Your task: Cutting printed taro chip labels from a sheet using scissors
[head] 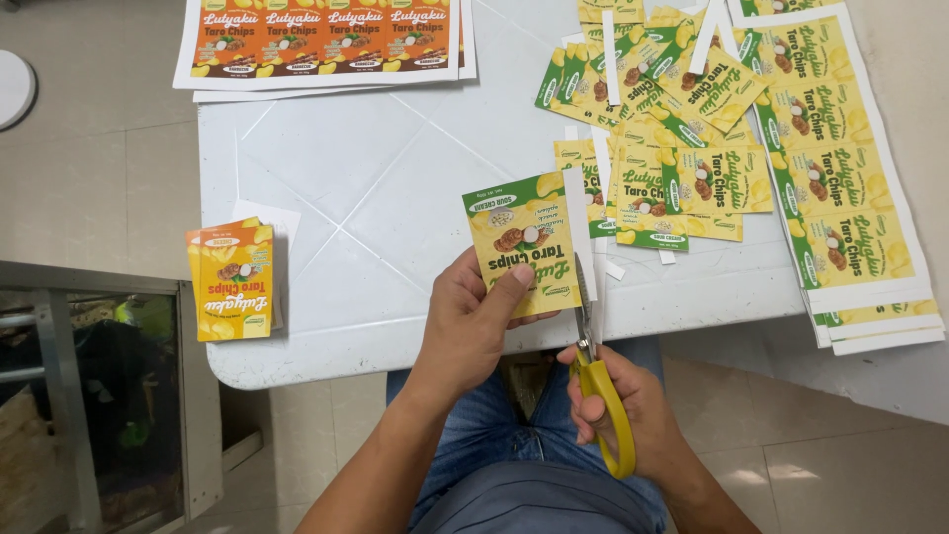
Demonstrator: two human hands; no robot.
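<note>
The left hand [473, 318] is pinching a yellow-and-green label [521, 244] between thumb and fingers, holding it up just above the near edge of the white surface [326, 168], with its printed side facing the camera upside down. A white margin strip is running along the label's right edge. The right hand [621, 396] is gripping the yellow-handled scissors [596, 361], fingers closed through the loops; the blades are pointing upward along that white strip, and they are probably partly open, though the narrow view of them is making this hard to judge.

Beyond the label, a loose pile of cut labels [657, 129] in the same yellow and green is lying on the surface, mixed with thin white offcuts. To its right, a stack of uncut yellow sheets [840, 178] is overhanging the surface's right edge. At the far left corner, orange printed sheets [326, 40] are lying flat. A small stack of orange-and-yellow labels [232, 280] is sitting at the near left edge. The person's blue jeans [494, 435] are showing below the surface.
</note>
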